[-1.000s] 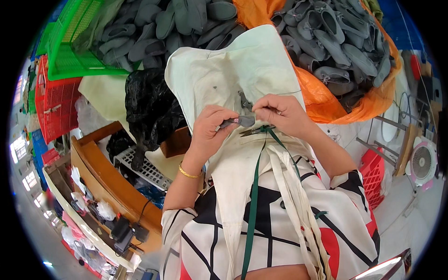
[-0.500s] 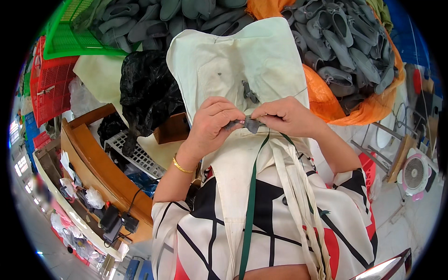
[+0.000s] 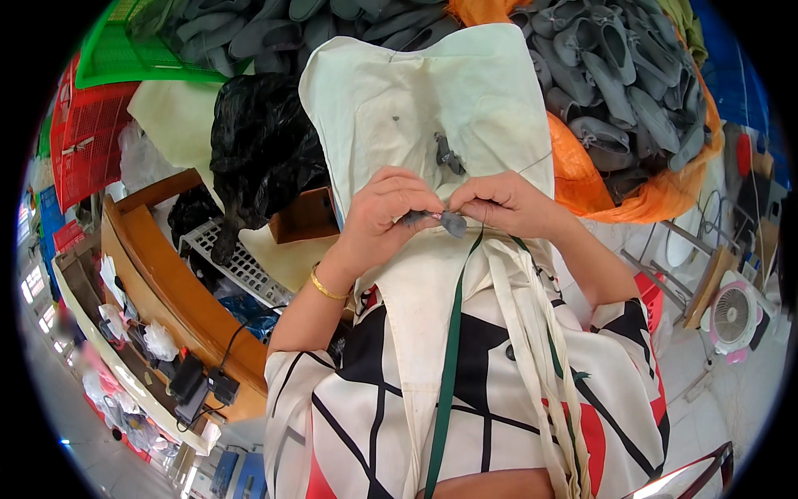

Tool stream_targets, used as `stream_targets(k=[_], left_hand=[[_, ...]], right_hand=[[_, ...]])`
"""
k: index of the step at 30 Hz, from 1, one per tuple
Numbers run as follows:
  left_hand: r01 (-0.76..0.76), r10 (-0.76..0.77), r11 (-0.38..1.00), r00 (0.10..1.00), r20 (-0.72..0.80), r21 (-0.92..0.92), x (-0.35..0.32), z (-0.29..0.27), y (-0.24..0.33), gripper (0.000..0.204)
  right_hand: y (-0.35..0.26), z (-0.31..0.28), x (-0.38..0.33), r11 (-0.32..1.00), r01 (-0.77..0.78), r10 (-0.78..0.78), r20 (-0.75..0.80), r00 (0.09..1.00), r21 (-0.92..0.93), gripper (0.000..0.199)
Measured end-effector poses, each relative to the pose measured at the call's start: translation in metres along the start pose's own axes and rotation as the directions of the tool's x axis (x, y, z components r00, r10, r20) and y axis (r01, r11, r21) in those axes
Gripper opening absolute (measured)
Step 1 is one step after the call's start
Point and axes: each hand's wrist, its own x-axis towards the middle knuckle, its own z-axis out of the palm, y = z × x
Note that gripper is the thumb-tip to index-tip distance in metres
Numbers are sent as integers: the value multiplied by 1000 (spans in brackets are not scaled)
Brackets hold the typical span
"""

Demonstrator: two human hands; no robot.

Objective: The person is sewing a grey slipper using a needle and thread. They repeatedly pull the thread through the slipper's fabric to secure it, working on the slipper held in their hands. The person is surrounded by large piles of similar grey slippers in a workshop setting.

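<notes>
Small grey fabric piece (image 3: 438, 219), pinched betw. fingertips, over pale cloth (image 3: 416, 108)

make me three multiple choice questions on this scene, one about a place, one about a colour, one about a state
1. Where does the pale cloth lie?
A. draped over the person's lap
B. inside the red crate
C. on the floor by the fan

2. What colour is the bangle on the left wrist?
A. silver
B. gold
C. black

3. How is the small grey piece held?
A. lying loose on the cloth
B. in the right hand alone
C. pinched between both hands

Answers: 1 A, the cloth runs from the lap up toward the heap of grey shoe parts. 2 B, it shines yellow. 3 C, fingertips of the left hand and right hand meet on it.
</notes>
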Motion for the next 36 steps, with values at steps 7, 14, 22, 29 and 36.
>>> stream_targets(k=[7, 14, 22, 29, 36], left_hand=[[44, -46, 988, 999, -12, -146, -8, 5, -2, 27], [54, -55, 980, 998, 3, -192, -9, 6, -3, 25], [67, -62, 971, 998, 29, -228, -10, 7, -4, 24], [54, -46, 973, 998, 40, -226, -11, 5, -2, 24], [97, -90, 985, 994, 54, -145, -10, 7, 2, 24]], right_hand=[[-4, 11, 1, 999, -25, 25, -17, 1000, -30, 10], [-7, 4, -3, 994, -103, 104, 61, 993, -24, 11], [1, 0, -5, 990, -96, 87, 88, 992, 103, 14], [-3, 5, -4, 996, -87, 85, 75, 994, 32, 11], [-13, 11, -5, 977, -211, 211, 35, 977, 6, 18]])
